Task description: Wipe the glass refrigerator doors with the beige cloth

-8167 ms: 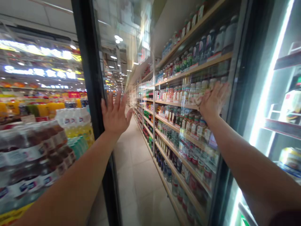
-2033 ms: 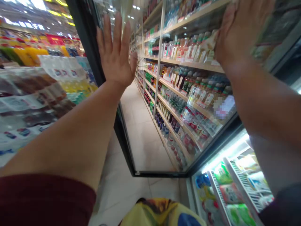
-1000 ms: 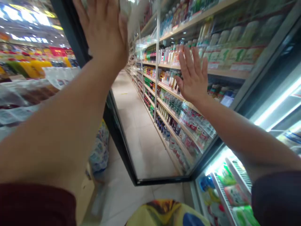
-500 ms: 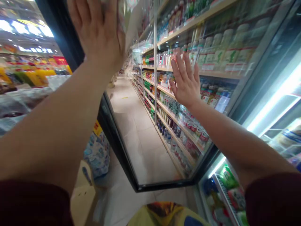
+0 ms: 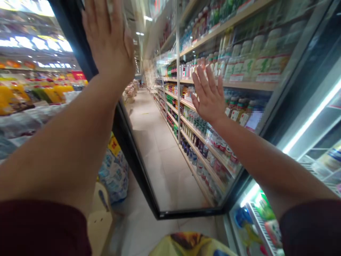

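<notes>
A glass door point(image 5: 190, 212) with a black frame stands open in front of me, slanting across the view. My left hand point(image 5: 109, 46) lies flat with fingers stretched up near the left upright of the frame; its fingertips run to the top edge of the view. My right hand point(image 5: 209, 96) is spread, palm toward the glass and fingers apart; whether it presses on the pane I cannot tell. Neither hand holds anything. Shelves of bottles point(image 5: 246, 60) show in or through the glass behind my right hand.
At right is a lit cooler point(image 5: 315, 121) with packaged goods on its racks. A pale wooden stand point(image 5: 99, 224) and bagged goods point(image 5: 114, 177) are low at left, beside more displays. Tiled floor point(image 5: 149, 131) shows in the pane. Yellow patterned fabric point(image 5: 191, 245) is at the bottom.
The view has shifted slightly, so the door and surroundings sit a little further right and lower. Both hands remain raised at the door, fingers stretched out.
</notes>
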Motion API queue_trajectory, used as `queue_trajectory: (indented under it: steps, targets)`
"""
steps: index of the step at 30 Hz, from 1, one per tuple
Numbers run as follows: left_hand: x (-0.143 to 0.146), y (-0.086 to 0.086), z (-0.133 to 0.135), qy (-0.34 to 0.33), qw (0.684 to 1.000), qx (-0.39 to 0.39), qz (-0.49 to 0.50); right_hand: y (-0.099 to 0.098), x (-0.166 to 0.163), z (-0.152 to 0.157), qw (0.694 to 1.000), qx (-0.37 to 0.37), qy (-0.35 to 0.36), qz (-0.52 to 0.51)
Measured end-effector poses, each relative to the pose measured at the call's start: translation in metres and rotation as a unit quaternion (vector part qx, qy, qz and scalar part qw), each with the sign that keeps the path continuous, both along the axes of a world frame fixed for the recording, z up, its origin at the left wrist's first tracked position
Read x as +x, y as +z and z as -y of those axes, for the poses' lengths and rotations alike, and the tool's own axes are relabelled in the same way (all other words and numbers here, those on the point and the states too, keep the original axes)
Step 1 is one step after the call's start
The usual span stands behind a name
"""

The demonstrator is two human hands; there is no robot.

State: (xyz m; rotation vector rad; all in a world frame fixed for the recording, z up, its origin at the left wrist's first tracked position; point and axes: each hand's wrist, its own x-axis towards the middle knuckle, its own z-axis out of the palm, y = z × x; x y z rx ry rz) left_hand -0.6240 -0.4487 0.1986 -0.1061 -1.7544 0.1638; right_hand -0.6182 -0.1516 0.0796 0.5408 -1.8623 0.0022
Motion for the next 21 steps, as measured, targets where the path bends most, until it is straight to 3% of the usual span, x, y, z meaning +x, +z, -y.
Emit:
queue_trajectory:
  steps: [1, 3, 5, 7, 9, 12, 14, 15, 16, 18, 20, 21]
  targets:
    - [-0.002, -0.007, -0.002, 0.003, 1.000, -0.012, -0.007, 0.000, 0.000, 0.000, 1.000, -0.001, 0.001, 0.000]
    - [-0.003, -0.028, -0.010, -0.047, 0.993, -0.107, 0.025, -0.001, -0.002, 0.000, 1.000, -0.001, 0.002, 0.000]
    - [0.000, -0.045, -0.017, -0.122, 0.962, -0.224, 0.094, -0.002, -0.003, 0.000, 1.000, -0.002, 0.004, 0.000]
    - [0.001, -0.047, -0.017, -0.164, 0.934, -0.286, 0.137, -0.002, -0.005, 0.000, 1.000, -0.003, 0.010, -0.001]
    - [-0.004, -0.035, -0.008, -0.160, 0.945, -0.266, 0.100, -0.002, -0.006, 0.000, 1.000, -0.005, 0.017, -0.002]
    - [-0.021, -0.019, 0.003, -0.102, 0.987, -0.117, -0.045, -0.002, -0.006, -0.001, 1.000, -0.009, 0.024, -0.002]
    - [-0.030, -0.027, -0.001, -0.085, 0.990, -0.030, -0.109, -0.003, -0.006, -0.001, 1.000, -0.009, 0.023, -0.003]
    - [-0.031, -0.037, -0.007, -0.095, 0.989, -0.024, -0.108, -0.003, -0.007, -0.001, 1.000, -0.008, 0.021, -0.005]
    - [-0.030, -0.049, -0.013, -0.117, 0.988, -0.050, -0.084, -0.003, -0.008, -0.001, 1.000, -0.008, 0.019, -0.007]
    - [-0.023, -0.072, -0.022, -0.169, 0.969, -0.182, 0.007, -0.004, -0.012, -0.001, 1.000, -0.007, 0.016, -0.009]
    - [-0.018, -0.080, -0.020, -0.193, 0.928, -0.307, 0.081, -0.004, -0.015, -0.001, 1.000, -0.007, 0.014, -0.007]
    - [-0.018, -0.077, -0.015, -0.190, 0.919, -0.331, 0.094, -0.004, -0.016, -0.001, 1.000, -0.008, 0.014, -0.004]
